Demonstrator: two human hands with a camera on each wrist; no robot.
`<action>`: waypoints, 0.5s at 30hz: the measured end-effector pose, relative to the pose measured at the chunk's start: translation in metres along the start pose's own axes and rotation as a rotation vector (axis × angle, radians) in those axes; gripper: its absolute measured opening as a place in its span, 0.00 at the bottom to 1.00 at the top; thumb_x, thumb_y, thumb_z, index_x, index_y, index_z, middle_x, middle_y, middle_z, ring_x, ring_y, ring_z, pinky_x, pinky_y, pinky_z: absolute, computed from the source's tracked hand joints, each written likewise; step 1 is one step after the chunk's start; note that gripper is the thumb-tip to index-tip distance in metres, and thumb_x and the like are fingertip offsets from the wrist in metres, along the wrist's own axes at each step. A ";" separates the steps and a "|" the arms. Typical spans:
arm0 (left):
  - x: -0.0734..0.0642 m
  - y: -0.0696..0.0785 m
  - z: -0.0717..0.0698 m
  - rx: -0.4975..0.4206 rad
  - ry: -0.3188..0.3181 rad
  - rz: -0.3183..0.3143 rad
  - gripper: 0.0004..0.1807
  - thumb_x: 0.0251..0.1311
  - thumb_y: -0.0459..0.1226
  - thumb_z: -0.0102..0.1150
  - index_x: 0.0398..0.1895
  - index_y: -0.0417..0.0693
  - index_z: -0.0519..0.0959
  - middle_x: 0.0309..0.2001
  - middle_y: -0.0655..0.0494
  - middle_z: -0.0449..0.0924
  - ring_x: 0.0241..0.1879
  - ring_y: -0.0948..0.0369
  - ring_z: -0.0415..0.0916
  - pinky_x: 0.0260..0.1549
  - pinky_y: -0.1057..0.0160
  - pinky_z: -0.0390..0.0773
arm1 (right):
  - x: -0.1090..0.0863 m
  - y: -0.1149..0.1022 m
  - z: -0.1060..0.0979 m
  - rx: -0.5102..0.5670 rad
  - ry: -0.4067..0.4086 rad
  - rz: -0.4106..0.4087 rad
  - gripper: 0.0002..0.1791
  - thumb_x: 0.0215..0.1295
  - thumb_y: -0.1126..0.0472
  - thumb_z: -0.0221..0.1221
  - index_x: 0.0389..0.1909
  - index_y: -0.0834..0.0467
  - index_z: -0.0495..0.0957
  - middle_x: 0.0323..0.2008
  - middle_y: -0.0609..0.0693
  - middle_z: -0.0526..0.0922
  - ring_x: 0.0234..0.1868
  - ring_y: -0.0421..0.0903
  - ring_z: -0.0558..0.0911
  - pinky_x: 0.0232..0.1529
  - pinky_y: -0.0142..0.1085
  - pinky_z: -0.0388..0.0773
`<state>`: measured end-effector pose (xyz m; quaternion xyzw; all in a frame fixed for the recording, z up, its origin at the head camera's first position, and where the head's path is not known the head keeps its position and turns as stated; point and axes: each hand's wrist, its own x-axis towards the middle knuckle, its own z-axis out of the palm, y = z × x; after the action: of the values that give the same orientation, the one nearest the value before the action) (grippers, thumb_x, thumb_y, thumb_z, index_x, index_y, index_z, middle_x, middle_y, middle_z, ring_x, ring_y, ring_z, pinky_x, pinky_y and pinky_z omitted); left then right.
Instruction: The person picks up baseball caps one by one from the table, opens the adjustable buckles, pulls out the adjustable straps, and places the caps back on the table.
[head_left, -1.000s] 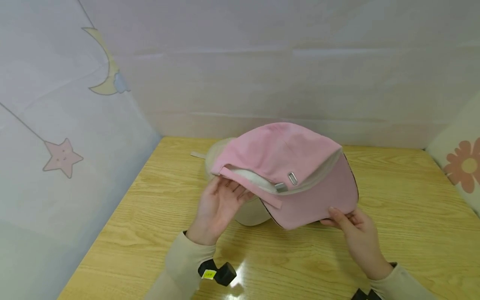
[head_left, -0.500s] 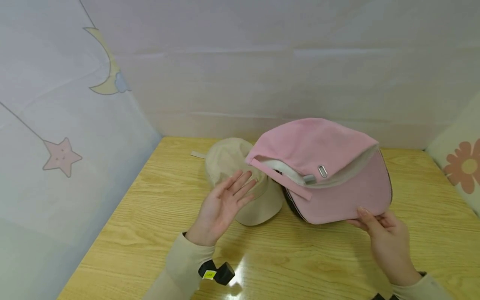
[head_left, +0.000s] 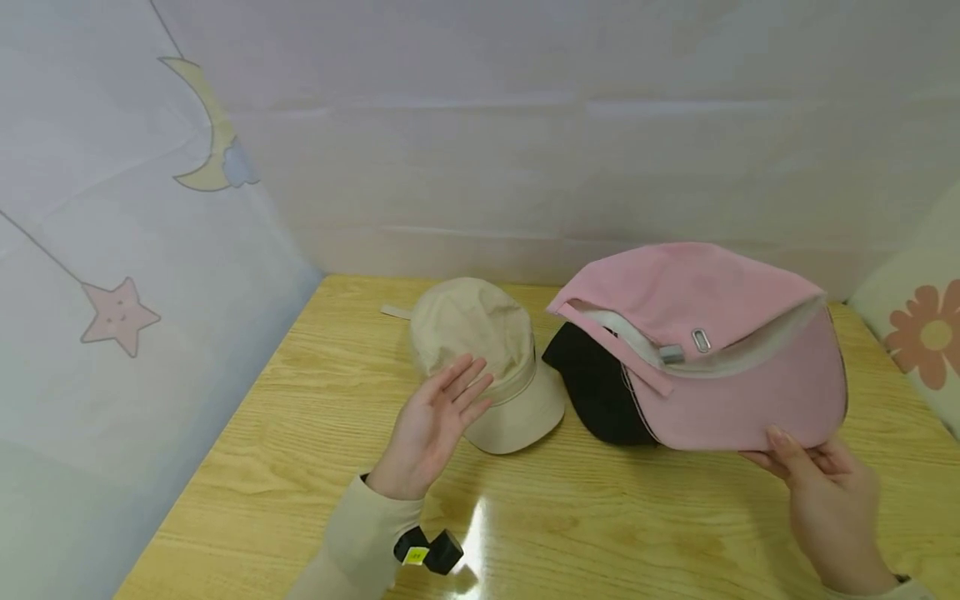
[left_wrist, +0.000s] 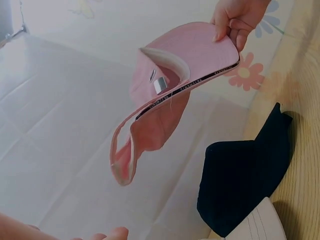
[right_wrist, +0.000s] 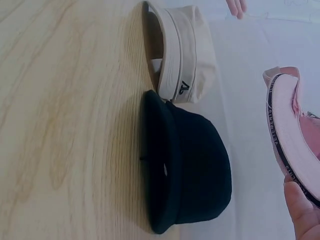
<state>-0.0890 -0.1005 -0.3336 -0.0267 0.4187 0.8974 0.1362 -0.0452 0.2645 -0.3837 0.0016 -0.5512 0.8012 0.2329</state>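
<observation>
My right hand point(head_left: 832, 508) pinches the brim edge of a pink cap point(head_left: 697, 308), thumb on the underside that faces me. The cap is held up off the table, its back strap point(head_left: 618, 350) loose and its metal buckle showing. Black trim with white lettering runs along the brim edge in the left wrist view. My left hand point(head_left: 431, 425) has its fingers extended, palm up, in front of a beige cap point(head_left: 472, 325), and holds nothing. Beside that cap a black hat point(head_left: 600, 392) sits on the table, partly hidden by the pink cap in the head view.
The wood-grain table point(head_left: 300, 467) meets a pale cloth backdrop point(head_left: 570, 183) behind the hats. The left side panel carries a moon point(head_left: 206, 125) and a star point(head_left: 120, 317); a flower point(head_left: 933, 333) is printed on the right one.
My right hand has carried the pink cap to the right, uncovering the beige cap and part of the black hat. My left hand has come away from the pink cap's strap.
</observation>
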 end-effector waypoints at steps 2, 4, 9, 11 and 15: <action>0.000 0.000 -0.002 0.008 0.004 0.003 0.28 0.78 0.37 0.25 0.73 0.28 0.43 0.74 0.34 0.45 0.73 0.41 0.45 0.69 0.47 0.47 | 0.000 -0.001 -0.003 -0.011 0.032 0.014 0.10 0.64 0.81 0.52 0.43 0.74 0.79 0.32 0.57 0.84 0.30 0.45 0.87 0.32 0.34 0.82; 0.000 -0.001 -0.003 0.011 0.012 0.007 0.28 0.78 0.38 0.25 0.73 0.28 0.43 0.74 0.34 0.45 0.72 0.41 0.46 0.69 0.47 0.47 | 0.001 -0.001 -0.006 -0.041 0.065 0.029 0.09 0.64 0.79 0.53 0.42 0.73 0.79 0.32 0.56 0.84 0.30 0.45 0.87 0.32 0.34 0.81; -0.003 -0.002 -0.005 0.016 0.022 0.033 0.28 0.78 0.38 0.23 0.73 0.29 0.42 0.74 0.34 0.46 0.73 0.42 0.46 0.70 0.47 0.46 | 0.002 -0.003 -0.012 -0.053 0.102 0.048 0.10 0.64 0.78 0.54 0.45 0.72 0.79 0.33 0.56 0.84 0.31 0.45 0.87 0.34 0.33 0.81; -0.004 -0.002 -0.006 0.019 0.022 0.042 0.29 0.78 0.39 0.23 0.74 0.29 0.41 0.74 0.34 0.46 0.73 0.42 0.45 0.70 0.47 0.45 | 0.001 -0.002 -0.015 -0.014 0.101 0.045 0.11 0.64 0.79 0.53 0.45 0.72 0.79 0.34 0.56 0.84 0.32 0.45 0.87 0.34 0.34 0.81; -0.005 -0.001 -0.006 0.027 0.030 0.049 0.28 0.78 0.39 0.23 0.74 0.29 0.42 0.74 0.34 0.46 0.73 0.42 0.45 0.70 0.48 0.46 | 0.000 -0.002 -0.017 0.039 0.133 0.035 0.12 0.63 0.81 0.52 0.44 0.74 0.79 0.33 0.58 0.85 0.31 0.46 0.87 0.33 0.34 0.82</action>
<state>-0.0845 -0.1055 -0.3380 -0.0279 0.4332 0.8943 0.1084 -0.0400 0.2806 -0.3885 -0.0568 -0.5189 0.8140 0.2550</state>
